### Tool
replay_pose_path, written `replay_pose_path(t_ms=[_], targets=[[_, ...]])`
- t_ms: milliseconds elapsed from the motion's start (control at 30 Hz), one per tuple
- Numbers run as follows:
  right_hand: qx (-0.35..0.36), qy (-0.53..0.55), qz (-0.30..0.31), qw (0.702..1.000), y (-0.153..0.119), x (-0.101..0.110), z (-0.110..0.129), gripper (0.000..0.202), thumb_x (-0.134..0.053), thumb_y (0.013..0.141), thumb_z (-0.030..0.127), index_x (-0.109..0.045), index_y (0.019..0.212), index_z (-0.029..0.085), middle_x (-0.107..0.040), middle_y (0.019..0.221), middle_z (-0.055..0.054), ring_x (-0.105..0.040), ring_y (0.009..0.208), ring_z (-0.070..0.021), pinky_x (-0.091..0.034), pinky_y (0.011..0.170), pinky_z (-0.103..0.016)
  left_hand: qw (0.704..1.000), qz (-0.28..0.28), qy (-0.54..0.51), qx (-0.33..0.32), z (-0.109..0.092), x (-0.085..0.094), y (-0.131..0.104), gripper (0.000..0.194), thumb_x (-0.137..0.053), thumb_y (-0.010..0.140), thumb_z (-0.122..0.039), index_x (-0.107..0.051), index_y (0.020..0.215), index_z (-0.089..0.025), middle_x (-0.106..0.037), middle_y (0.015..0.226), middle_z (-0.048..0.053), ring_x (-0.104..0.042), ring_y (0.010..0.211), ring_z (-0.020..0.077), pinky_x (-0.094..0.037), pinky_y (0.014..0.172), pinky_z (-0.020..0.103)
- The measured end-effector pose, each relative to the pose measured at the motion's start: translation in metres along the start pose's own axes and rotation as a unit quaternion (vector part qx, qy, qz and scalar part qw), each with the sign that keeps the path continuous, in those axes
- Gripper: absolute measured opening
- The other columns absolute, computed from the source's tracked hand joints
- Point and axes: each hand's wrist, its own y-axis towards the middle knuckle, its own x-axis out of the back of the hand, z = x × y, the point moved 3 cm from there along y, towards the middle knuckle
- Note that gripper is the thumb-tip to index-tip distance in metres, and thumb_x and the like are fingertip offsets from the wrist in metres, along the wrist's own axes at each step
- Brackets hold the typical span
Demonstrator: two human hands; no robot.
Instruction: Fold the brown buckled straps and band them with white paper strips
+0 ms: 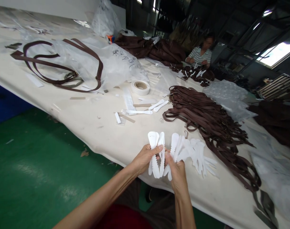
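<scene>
My left hand (145,159) is closed on a few white serrated strips (155,165) with rounded, paddle-like ends, the thumb pressed across them. Close beside it, my right hand (177,170) grips more strips of the same kind (174,143), which fan upward from its fingers. Both hands are above the near edge of the cream-covered table (106,136). Just right of my right hand lies a loose heap of these white strips (198,154). How many strips each hand holds is hard to make out.
Brown straps (204,117) lie bundled at right, and looped straps (63,68) at left on plastic bags. A tape roll (140,87) stands mid-table near loose white strips (159,105). Across the table, a person in a striped top (202,57) sits by brown material (154,49).
</scene>
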Motion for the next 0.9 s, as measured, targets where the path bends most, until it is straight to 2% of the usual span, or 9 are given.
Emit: replay_pose_path(t_ms=[67,133,267,400,467,633,733,800,900], targets=[[0.002,0.021,0.022,1.0,-0.002,-0.011,-0.007,0.038,-0.082,0.071,0.039,-0.071,0.096,0.013,-0.072,0.087,-0.006,-0.066,0.08,-0.0208,-0.053,0.073,-0.032,1.0,0.013,0.014,-0.014,0.001,-0.001,0.0,0.043,-0.086,0.063,-0.049,-0.073,0.073,-0.009,-0.064,0.064,0.004,-0.047,0.054,0.0084,-0.035,0.051,0.021],[-0.008,0.029,0.001,1.0,-0.001,-0.009,-0.013,0.038,-0.084,0.068,0.038,-0.07,0.094,0.014,-0.071,0.082,-0.005,-0.065,0.072,-0.0192,-0.053,0.066,-0.031,0.999,-0.009,0.028,-0.031,-0.002,0.004,-0.001,0.044,-0.085,0.063,-0.051,-0.071,0.067,-0.01,-0.061,0.059,0.002,-0.045,0.052,0.0083,-0.033,0.051,0.021],[-0.019,0.033,-0.081,0.996,0.003,0.02,-0.014,0.038,-0.088,0.062,0.04,-0.062,0.076,0.017,-0.057,0.058,0.005,-0.052,0.05,-0.011,-0.043,0.048,-0.025,0.992,-0.105,0.038,-0.055,-0.016,0.021,0.0,0.044,-0.087,0.057,-0.051,-0.07,0.065,-0.012,-0.058,0.056,-0.001,-0.041,0.048,0.0071,-0.027,0.047,0.022],[0.029,0.025,-0.145,0.989,0.006,0.036,0.001,0.041,-0.087,0.062,0.045,-0.059,0.074,0.018,-0.056,0.059,0.005,-0.051,0.051,-0.0107,-0.041,0.047,-0.023,0.994,-0.099,0.036,-0.042,-0.018,0.021,0.001,0.04,-0.088,0.057,-0.047,-0.067,0.064,-0.013,-0.057,0.055,-0.003,-0.034,0.043,0.0045,-0.021,0.043,0.022],[0.033,-0.006,-0.12,0.992,0.006,0.026,0.006,0.04,-0.087,0.061,0.044,-0.061,0.073,0.016,-0.059,0.061,0.003,-0.053,0.054,-0.0117,-0.043,0.05,-0.024,0.996,-0.07,0.032,-0.035,-0.015,0.012,-0.001,0.04,-0.086,0.061,-0.047,-0.063,0.061,-0.014,-0.053,0.051,-0.004,-0.031,0.041,0.0039,-0.02,0.043,0.022],[0.016,-0.044,-0.028,0.999,0.001,0.003,0.006,0.036,-0.085,0.064,0.043,-0.069,0.077,0.014,-0.07,0.075,-0.005,-0.064,0.072,-0.0197,-0.052,0.067,-0.031,1.0,-0.001,0.016,-0.012,-0.013,-0.009,-0.007,0.044,-0.087,0.06,-0.045,-0.055,0.055,-0.016,-0.052,0.05,-0.003,-0.043,0.045,0.0076,-0.029,0.046,0.022],[0.011,-0.059,-0.062,0.996,0.001,0.021,0.008,0.036,-0.087,0.063,0.041,-0.065,0.073,0.015,-0.064,0.064,0.0,-0.058,0.061,-0.0148,-0.049,0.058,-0.027,0.998,-0.025,0.05,-0.026,-0.02,0.0,-0.004,0.043,-0.085,0.062,-0.043,-0.054,0.053,-0.015,-0.047,0.046,-0.005,-0.038,0.044,0.0065,-0.025,0.045,0.022],[0.046,-0.023,-0.107,0.993,0.004,0.04,0.015,0.037,-0.087,0.063,0.041,-0.061,0.072,0.017,-0.058,0.059,0.004,-0.053,0.054,-0.0115,-0.046,0.053,-0.025,0.996,-0.059,0.061,-0.039,-0.024,0.01,-0.001,0.044,-0.084,0.061,-0.045,-0.053,0.053,-0.016,-0.045,0.045,-0.005,-0.035,0.042,0.0059,-0.022,0.044,0.022],[0.074,0.062,-0.171,0.98,0.006,0.058,0.022,0.039,-0.084,0.067,0.046,-0.062,0.079,0.017,-0.064,0.065,0.001,-0.058,0.056,-0.0131,-0.047,0.052,-0.025,0.992,-0.088,0.06,-0.063,-0.026,0.015,0.002,0.045,-0.084,0.062,-0.048,-0.053,0.053,-0.016,-0.046,0.046,-0.006,-0.034,0.042,0.0056,-0.022,0.043,0.022]])
